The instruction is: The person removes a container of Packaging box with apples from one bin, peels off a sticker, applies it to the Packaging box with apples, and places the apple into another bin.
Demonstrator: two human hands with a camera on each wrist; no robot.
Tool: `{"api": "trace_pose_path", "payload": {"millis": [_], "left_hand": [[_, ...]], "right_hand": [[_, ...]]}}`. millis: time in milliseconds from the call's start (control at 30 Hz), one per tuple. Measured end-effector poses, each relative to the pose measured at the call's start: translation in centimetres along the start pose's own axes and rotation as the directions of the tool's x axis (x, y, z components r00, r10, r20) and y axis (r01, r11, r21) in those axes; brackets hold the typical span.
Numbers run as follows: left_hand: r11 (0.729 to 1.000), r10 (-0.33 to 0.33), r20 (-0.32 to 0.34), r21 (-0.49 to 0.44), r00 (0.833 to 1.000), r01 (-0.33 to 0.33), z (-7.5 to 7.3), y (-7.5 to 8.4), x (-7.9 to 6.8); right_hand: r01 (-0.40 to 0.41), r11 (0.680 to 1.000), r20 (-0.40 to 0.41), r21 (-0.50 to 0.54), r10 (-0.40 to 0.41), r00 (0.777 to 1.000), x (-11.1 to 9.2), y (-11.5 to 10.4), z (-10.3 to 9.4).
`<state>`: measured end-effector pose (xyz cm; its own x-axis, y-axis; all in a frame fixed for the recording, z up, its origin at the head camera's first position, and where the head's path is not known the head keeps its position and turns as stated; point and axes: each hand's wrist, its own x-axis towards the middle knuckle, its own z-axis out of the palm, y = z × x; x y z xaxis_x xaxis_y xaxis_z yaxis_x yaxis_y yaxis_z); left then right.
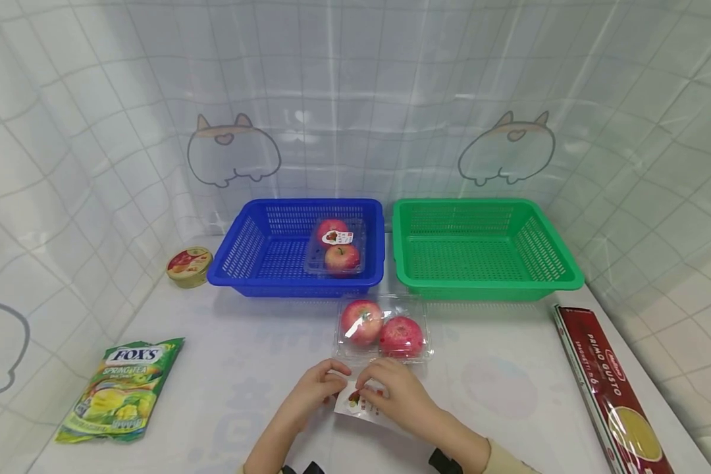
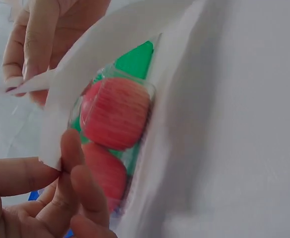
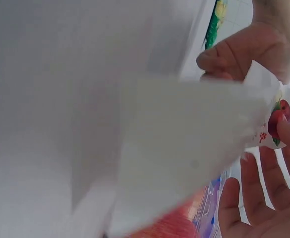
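Both hands are at a white label sheet (image 1: 348,407) with a red apple picture and red print, over the near middle of the table. My left hand (image 1: 316,393) pinches the sheet's edge between thumb and finger, as the left wrist view shows. In the right wrist view my right hand (image 3: 269,198) has its thumb on the apple-picture label (image 3: 275,124), which curls up from the backing paper (image 3: 189,148). Just beyond the hands, a clear plastic box (image 1: 399,306) holds two red apples (image 1: 401,337).
Behind stand a blue basket (image 1: 255,280), with another labelled box of apples (image 1: 334,247) in it, and a green basket (image 1: 486,285). A round tin (image 1: 189,266) and a green FOX'S candy bag (image 1: 115,392) are at left. A red spaghetti pack (image 1: 613,392) lies at right.
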<state>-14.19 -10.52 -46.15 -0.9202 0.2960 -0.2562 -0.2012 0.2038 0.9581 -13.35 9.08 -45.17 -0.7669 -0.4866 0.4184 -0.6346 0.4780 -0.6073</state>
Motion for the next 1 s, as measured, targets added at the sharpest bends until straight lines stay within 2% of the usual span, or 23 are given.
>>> {"api": "trace_pose_path", "payload": {"millis": [200, 333, 467, 600, 667, 767, 833, 900, 1000], "left_hand": [[0.998, 0.023, -0.073, 0.053, 0.997, -0.019, 0.0, -0.2, -0.3], [0.982, 0.06, -0.138, 0.186, 0.989, -0.034, 0.1, -0.4, -0.5], [0.936, 0.109, -0.183, 0.351, 0.977, -0.039, 0.2, -0.5, -0.6], [0.881, 0.133, -0.202, 0.473, 0.97, -0.023, 0.3, -0.5, -0.8], [0.845, 0.144, -0.208, 0.535, 0.967, -0.011, 0.2, -0.5, -0.8], [0.784, 0.161, -0.236, 0.621, 0.958, 0.021, 0.1, -0.4, -0.9], [0.745, 0.188, -0.267, 0.666, 0.945, 0.04, 0.0, -0.1, -1.0], [0.717, 0.232, -0.313, 0.695, 0.921, 0.056, 0.0, 0.2, -1.0], [0.692, 0.334, -0.379, 0.721, 0.863, 0.049, -0.1, 0.7, -0.9]], "right_hand": [[-0.064, 0.998, 0.052, 0.026, 0.063, 0.997, 0.3, 0.0, -0.5], [-0.083, 0.995, 0.063, 0.047, 0.08, 0.995, 0.3, 0.1, -0.8], [-0.122, 0.988, 0.072, 0.097, 0.115, 0.991, 0.5, 0.2, -1.5], [-0.153, 0.971, 0.025, 0.184, 0.151, 0.988, 1.1, 0.6, -2.8], [-0.163, 0.963, -0.014, 0.216, 0.17, 0.985, 1.6, 1.0, -3.5], [-0.226, 0.932, -0.029, 0.285, 0.244, 0.969, 2.4, 1.6, -4.5], [-0.279, 0.907, -0.027, 0.314, 0.303, 0.953, 2.9, 2.2, -5.1], [-0.325, 0.883, -0.021, 0.34, 0.353, 0.936, 3.4, 3.0, -5.5], [-0.357, 0.877, -0.03, 0.322, 0.386, 0.922, 4.2, 4.2, -5.9]]}}
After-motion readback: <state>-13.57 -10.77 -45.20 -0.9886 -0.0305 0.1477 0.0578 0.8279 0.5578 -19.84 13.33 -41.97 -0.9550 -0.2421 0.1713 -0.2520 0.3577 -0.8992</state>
